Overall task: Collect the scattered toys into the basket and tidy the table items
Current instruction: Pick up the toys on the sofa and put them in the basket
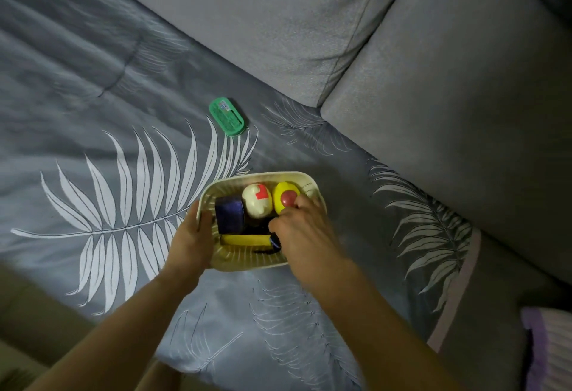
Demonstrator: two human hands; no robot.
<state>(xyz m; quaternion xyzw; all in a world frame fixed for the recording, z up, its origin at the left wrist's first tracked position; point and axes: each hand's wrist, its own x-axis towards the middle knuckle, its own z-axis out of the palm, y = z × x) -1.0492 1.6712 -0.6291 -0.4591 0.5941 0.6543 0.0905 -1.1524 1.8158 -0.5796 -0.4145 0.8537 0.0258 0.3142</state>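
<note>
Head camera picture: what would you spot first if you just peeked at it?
The cream basket in the lower middle jumps out, with a yellow egg toy and a white egg toy inside. The left hand grips its left rim while the right hand reaches in and touches the yellow egg toy. A small green case lies alone on the leaf-patterned blanket just beyond the basket.

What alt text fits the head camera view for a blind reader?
A person's left hand grips the rim of a cream ribbed plastic basket on a grey leaf-print blanket while the right hand reaches among egg-shaped toys inside. A green oval plastic case lies beyond.
</note>
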